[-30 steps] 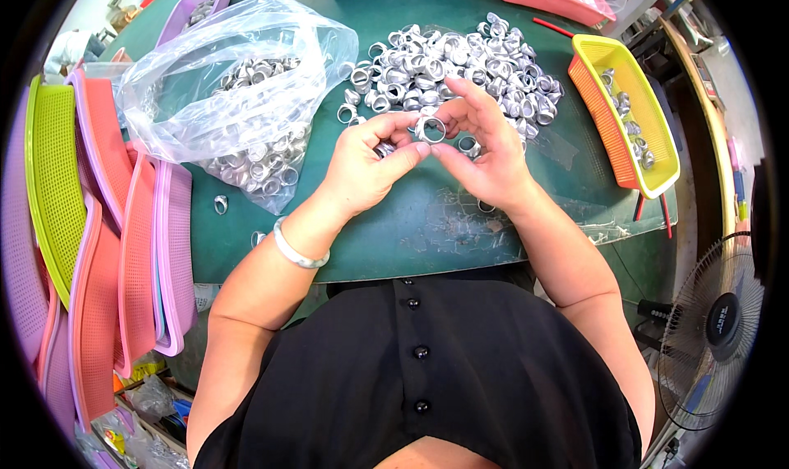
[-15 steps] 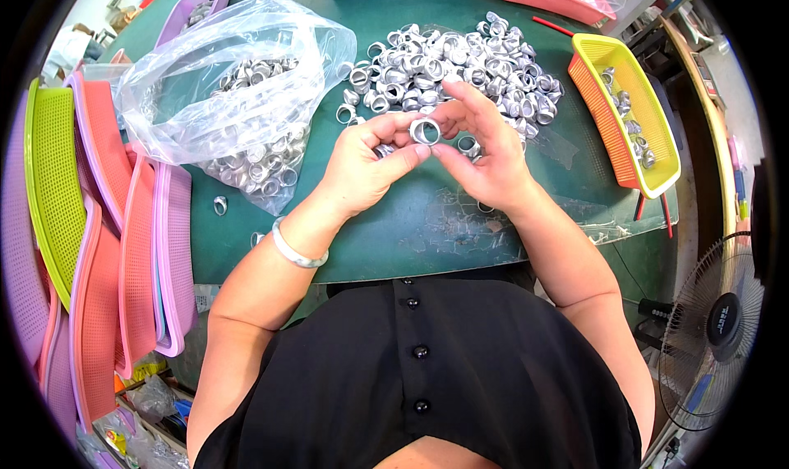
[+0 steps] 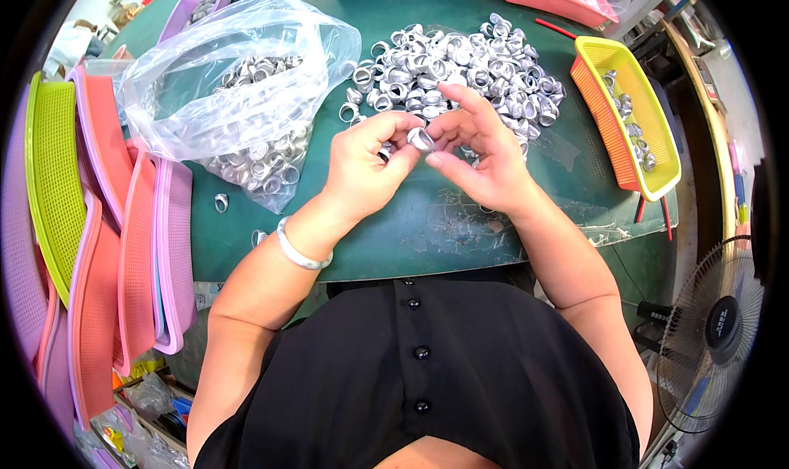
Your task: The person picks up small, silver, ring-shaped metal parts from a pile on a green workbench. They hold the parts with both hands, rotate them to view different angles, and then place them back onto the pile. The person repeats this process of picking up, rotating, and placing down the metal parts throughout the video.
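Between the thumb and forefinger of my left hand [image 3: 366, 161] a silver-coloured metal ring [image 3: 420, 140] is pinched, its broad face turned up. My right hand [image 3: 485, 157] is close at the ring's right side, thumb and fingers apart; whether a fingertip touches it I cannot tell. Another ring [image 3: 385, 151] shows by the curled fingers of my left hand, partly hidden. Just beyond both hands lies a large heap of similar rings [image 3: 460, 62]. To the left, a clear plastic bag [image 3: 238, 112] with its mouth spread holds many more.
A yellow and orange basket [image 3: 626, 116] with a few rings stands on the green table [image 3: 370, 239] at right. Stacked plastic baskets [image 3: 99, 247] crowd the left side. Loose rings [image 3: 221, 203] lie near the bag. A fan [image 3: 723, 325] stands at lower right.
The ring has turned from showing its round opening to showing its broad face, and sits slightly lower. My right thumb has moved down away from it.
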`<state>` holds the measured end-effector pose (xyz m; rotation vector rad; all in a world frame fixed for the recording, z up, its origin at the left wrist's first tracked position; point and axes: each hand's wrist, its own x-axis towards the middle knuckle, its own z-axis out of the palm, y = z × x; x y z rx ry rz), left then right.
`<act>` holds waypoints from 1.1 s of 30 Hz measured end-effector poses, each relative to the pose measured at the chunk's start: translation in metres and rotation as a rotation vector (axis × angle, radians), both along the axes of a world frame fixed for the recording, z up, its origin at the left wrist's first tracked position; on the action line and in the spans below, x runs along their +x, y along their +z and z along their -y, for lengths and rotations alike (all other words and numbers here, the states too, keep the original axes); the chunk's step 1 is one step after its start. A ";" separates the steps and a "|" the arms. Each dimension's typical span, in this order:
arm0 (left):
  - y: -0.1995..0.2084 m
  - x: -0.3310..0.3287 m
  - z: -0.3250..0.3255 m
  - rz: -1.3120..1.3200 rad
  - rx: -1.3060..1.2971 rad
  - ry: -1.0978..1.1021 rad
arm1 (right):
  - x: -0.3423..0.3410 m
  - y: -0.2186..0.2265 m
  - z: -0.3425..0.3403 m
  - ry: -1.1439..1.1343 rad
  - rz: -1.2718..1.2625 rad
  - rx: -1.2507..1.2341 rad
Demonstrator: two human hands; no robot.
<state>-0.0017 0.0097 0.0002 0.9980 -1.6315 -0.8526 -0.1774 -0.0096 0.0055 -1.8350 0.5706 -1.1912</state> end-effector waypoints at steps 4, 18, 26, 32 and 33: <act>0.002 0.001 -0.002 0.086 -0.012 0.007 | 0.001 -0.003 0.000 0.000 -0.026 0.025; 0.009 0.003 0.003 -0.454 0.549 -0.203 | -0.001 0.000 0.000 -0.129 -0.081 -0.111; 0.009 0.004 0.003 -0.527 0.612 -0.262 | -0.002 0.003 0.000 -0.175 -0.137 -0.189; 0.007 0.005 0.005 -0.550 0.600 -0.294 | -0.002 0.004 0.001 -0.188 -0.134 -0.220; 0.006 0.005 0.005 -0.546 0.593 -0.303 | -0.002 0.004 0.001 -0.185 -0.129 -0.223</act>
